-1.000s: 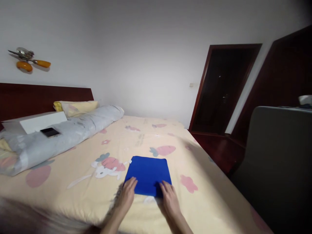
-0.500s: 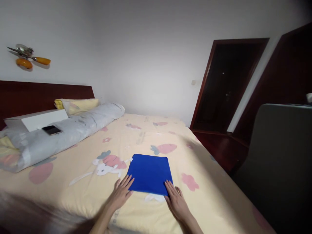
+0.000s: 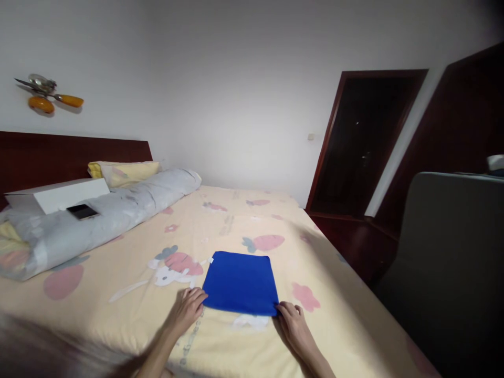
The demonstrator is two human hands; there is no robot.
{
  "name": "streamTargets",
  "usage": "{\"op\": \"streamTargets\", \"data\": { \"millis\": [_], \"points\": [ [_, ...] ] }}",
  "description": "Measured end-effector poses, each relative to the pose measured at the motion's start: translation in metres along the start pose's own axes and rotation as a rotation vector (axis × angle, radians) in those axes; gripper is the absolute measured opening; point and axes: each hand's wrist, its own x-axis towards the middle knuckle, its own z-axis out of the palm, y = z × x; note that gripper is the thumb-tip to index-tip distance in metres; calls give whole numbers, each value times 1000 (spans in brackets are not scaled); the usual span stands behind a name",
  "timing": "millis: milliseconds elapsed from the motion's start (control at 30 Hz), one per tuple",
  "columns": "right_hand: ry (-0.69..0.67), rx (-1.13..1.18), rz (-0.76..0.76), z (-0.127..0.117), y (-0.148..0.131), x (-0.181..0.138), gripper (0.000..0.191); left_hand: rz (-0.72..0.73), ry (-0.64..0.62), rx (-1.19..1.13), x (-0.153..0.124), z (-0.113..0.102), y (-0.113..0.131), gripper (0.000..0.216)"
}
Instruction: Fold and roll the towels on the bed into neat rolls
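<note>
A folded blue cloth (image 3: 241,283) lies flat on the bed's patterned sheet (image 3: 220,349), with a small white tag at its far left corner. At its near left corner, my left hand (image 3: 191,305) has its fingers curled over the edge, closed on the fabric. The near right corner is pinched between the thumb and fingers of my right hand (image 3: 293,321). The fingertips hide both of these corners.
Left of the cloth, a long grey wrapped roll (image 3: 129,205) carries a white box (image 3: 71,194) and a phone (image 3: 82,211). Behind it are a yellow pillow (image 3: 132,172) and the dark headboard (image 3: 71,152). A grey chair back (image 3: 449,252) stands at right, near a dark door (image 3: 366,142).
My hands have gone from lying flat on the cloth, fingers spread, to gripping its near corners. They have drawn slightly outward. The view has shifted a little.
</note>
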Motion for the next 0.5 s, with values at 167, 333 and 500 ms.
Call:
{"op": "streamTargets", "data": {
  "millis": [167,333,500],
  "points": [
    [-34,112,-1,-16,-3,4,20,5,74,-42,-1,-10,5,38],
    [-144,215,165,-27,-6,9,17,-105,37,-157,-4,-8,6,27],
    [-119,279,299,-5,7,21,28,-374,-3,-178,19,1,5,26]
  ]
}}
